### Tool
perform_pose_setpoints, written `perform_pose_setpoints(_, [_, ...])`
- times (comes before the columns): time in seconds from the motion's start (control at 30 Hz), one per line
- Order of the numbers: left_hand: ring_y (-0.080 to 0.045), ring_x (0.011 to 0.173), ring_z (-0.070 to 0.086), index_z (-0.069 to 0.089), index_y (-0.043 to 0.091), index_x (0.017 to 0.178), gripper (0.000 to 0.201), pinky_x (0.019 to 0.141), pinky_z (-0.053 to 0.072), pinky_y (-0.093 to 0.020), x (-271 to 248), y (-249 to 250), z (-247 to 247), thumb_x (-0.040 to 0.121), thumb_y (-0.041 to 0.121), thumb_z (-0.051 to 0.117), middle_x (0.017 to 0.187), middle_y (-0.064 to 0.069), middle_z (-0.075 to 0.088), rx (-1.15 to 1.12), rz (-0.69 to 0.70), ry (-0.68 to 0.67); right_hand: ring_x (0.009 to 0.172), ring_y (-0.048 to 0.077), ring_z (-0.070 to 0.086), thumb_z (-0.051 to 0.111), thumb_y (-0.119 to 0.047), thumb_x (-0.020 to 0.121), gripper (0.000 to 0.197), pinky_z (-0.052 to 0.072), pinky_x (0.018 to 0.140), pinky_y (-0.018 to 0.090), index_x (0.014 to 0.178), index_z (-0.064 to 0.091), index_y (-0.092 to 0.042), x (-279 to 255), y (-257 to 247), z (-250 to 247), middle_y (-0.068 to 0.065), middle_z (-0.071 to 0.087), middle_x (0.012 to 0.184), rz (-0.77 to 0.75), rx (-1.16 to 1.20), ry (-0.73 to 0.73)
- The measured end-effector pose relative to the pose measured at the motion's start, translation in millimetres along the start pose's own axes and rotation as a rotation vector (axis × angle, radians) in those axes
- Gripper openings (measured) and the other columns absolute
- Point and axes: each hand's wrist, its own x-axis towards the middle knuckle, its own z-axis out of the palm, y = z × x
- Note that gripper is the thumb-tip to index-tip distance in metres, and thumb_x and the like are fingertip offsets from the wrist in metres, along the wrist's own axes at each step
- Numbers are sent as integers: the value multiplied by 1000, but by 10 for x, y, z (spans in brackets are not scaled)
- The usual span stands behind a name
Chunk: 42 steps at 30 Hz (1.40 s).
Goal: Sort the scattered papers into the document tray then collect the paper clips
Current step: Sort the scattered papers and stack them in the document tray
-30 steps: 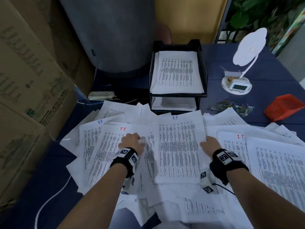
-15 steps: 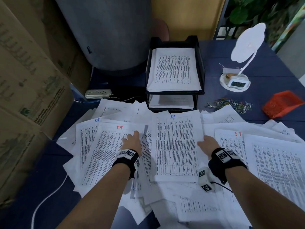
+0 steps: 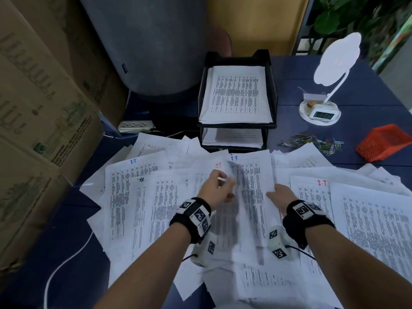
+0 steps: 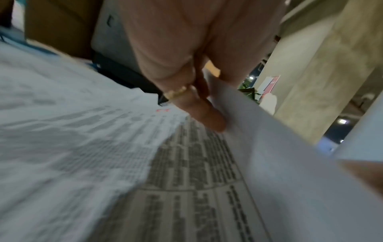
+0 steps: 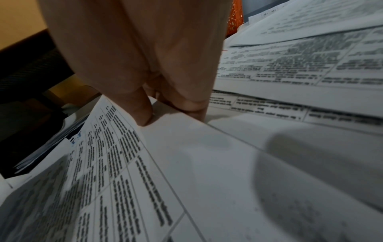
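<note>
Printed papers point(image 3: 142, 197) lie scattered over the blue table point(image 3: 367, 114). My left hand point(image 3: 217, 186) pinches the left edge of the middle sheet point(image 3: 254, 197), marked in blue at its top, and holds that edge raised. My right hand point(image 3: 277, 194) grips the sheet's right edge. In the left wrist view my left hand point(image 4: 207, 114) holds the sheet point(image 4: 269, 163) curving upward. In the right wrist view the thumb and fingers of my right hand point(image 5: 165, 106) pinch the sheet point(image 5: 196, 163). The black two-tier document tray point(image 3: 273, 90) stands behind with papers on both tiers. Coloured paper clips point(image 3: 312, 141) lie at the right.
Cardboard boxes point(image 3: 44, 108) wall the left side and a grey cylinder point(image 3: 145, 41) stands behind. A power strip point(image 3: 136, 126) lies left of the tray. An orange mesh basket point(image 3: 385, 141) and a white lamp with a clock point(image 3: 321, 110) sit at the right. A white cable point(image 3: 66, 259) runs at lower left.
My left hand has moved right from pressing the left papers, taken the middle sheet's left edge and lifted it. The right hand stays on the right edge.
</note>
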Motion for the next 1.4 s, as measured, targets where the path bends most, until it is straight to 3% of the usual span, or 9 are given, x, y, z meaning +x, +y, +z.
perform_pose_setpoints(0.23, [-30,120,44,42,11,130,55,95,43,-42,226,-437,-371,86,39,61,130,-13,45,682,-241,341,80,22,45,33,4,86,17,36,63,27,86,48,-5,46,69,-25,8,49,83,-19,65,-26])
perform_pose_setpoints(0.33, [-33,118,47,45,5,129,55,94,45,-39,279,-552,-440,87,37,61,129,-18,46,657,-315,296,96,24,47,34,2,92,22,43,77,33,84,49,-12,3,-1,-45,6,51,91,19,113,-45])
perform_pose_setpoints(0.47, [-30,106,56,48,1,129,46,85,53,-36,304,-561,-234,91,27,57,128,-17,46,551,-266,260,133,32,39,42,-31,100,49,30,112,42,138,41,0,-49,-36,-72,17,41,144,-3,116,-80])
perform_pose_setpoints(0.53, [-24,93,58,49,1,128,43,72,50,-27,280,-533,-121,92,24,56,124,-17,52,511,-208,179,127,32,45,51,-34,96,51,35,109,42,136,45,-3,-9,18,-36,11,49,137,-37,116,-70])
perform_pose_setpoints(0.67, [-26,101,59,50,6,129,43,78,48,-28,265,-551,-73,92,25,57,125,-16,55,473,-125,159,88,26,53,54,-11,91,7,46,72,29,85,55,-10,-4,7,-33,6,59,88,-74,15,-12])
perform_pose_setpoints(0.83, [-30,113,51,44,19,130,50,92,48,-46,273,-642,-514,86,39,58,127,-12,50,638,-326,439,119,33,49,43,-8,96,35,40,89,28,128,43,7,-5,-99,-98,21,49,129,-15,-120,-50])
perform_pose_setpoints(0.97, [-38,126,36,28,9,138,77,102,37,-53,209,-767,-980,81,47,64,137,-22,36,626,-605,575,116,33,52,46,-6,93,37,43,91,33,129,45,5,35,-104,-73,22,51,129,-22,-121,-31])
perform_pose_setpoints(1.2, [-43,123,42,19,9,142,100,95,42,-53,196,-800,-1180,70,44,80,138,-25,34,504,-641,608,95,26,51,47,-9,92,38,43,77,29,128,46,2,48,-130,-69,15,55,118,-44,-151,-55])
perform_pose_setpoints(1.4, [-29,83,62,58,11,103,37,72,53,-36,289,-698,-1268,74,33,64,99,-12,64,549,-490,567,107,28,50,46,-10,93,45,39,80,27,136,39,2,25,-118,-72,14,50,124,-37,-169,-54])
